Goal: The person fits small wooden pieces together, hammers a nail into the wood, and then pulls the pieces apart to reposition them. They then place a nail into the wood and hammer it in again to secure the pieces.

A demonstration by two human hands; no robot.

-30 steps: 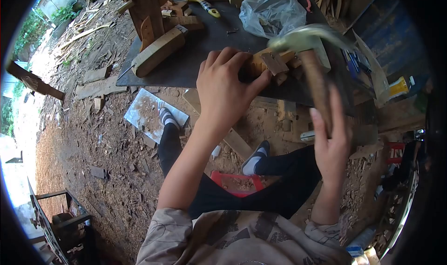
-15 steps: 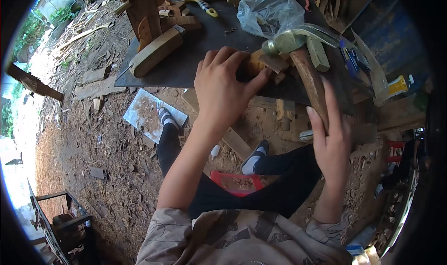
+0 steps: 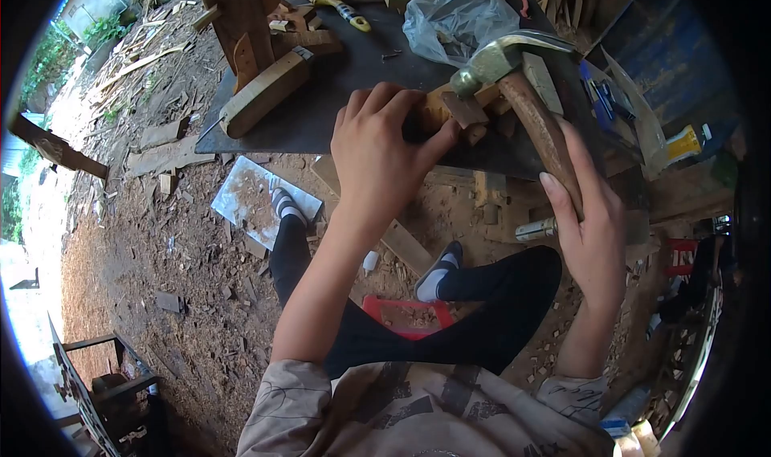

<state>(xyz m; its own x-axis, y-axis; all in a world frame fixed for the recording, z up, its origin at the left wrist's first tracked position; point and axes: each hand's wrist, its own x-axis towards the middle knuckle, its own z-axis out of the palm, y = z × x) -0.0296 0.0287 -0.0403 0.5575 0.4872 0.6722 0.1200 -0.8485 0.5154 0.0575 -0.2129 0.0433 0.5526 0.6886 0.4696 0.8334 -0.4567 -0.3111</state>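
My right hand [image 3: 590,224] is closed round the wooden handle of a hammer [image 3: 546,132], whose metal head lies over the dark tabletop [image 3: 361,63]. The hammer's round face is close above a small brown wood piece [image 3: 464,110]; whether they touch is hard to tell. My left hand [image 3: 381,140] grips a yellowish wooden piece [image 3: 434,110] at the table's near edge, its fingertips partly hidden behind it. The thumb reaches toward the small brown piece.
On the table are a clear plastic bag [image 3: 458,23], a yellow-handled tool [image 3: 353,17], a long wooden block [image 3: 265,94] and a pale block [image 3: 542,82]. Blue tools [image 3: 601,99] and a yellow tube [image 3: 684,142] are at right. A red stool [image 3: 408,316] is below.
My right hand has shifted right and the hammer's handle has swung with it. The hammer head is slightly higher and tilted differently. My left hand has hardly moved.
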